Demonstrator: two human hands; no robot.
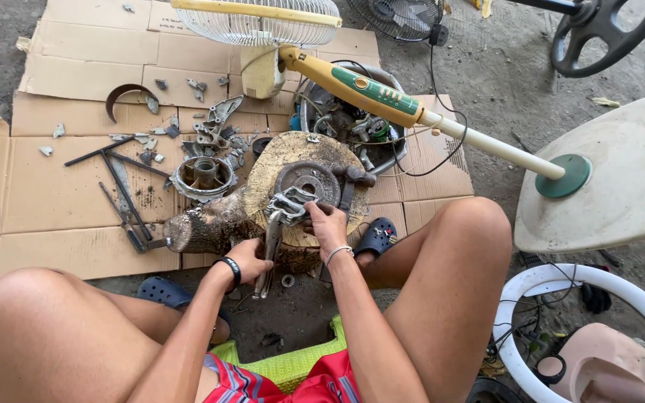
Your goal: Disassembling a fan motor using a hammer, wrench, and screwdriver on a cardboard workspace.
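Observation:
I sit over a tree-stump block (263, 186) that lies on flattened cardboard (61, 194). A round grey motor part (309, 177) rests on its top face, with a broken silvery metal casting (290, 204) at its near edge. My left hand (248, 261), with a black wristband, grips the handles of large pliers (269, 246) whose jaws bite the casting. My right hand (325, 222), wearing a silver bracelet, presses down on the casting beside the jaws.
A toppled stand fan, its yellow-green pole (371, 93) and white base (621, 175), crosses behind the stump. A metal basin of parts (352, 123), a motor housing (203, 176), scattered metal scraps (210, 127) and hand tools (125, 198) lie on the cardboard. A white ring (584, 280) sits right.

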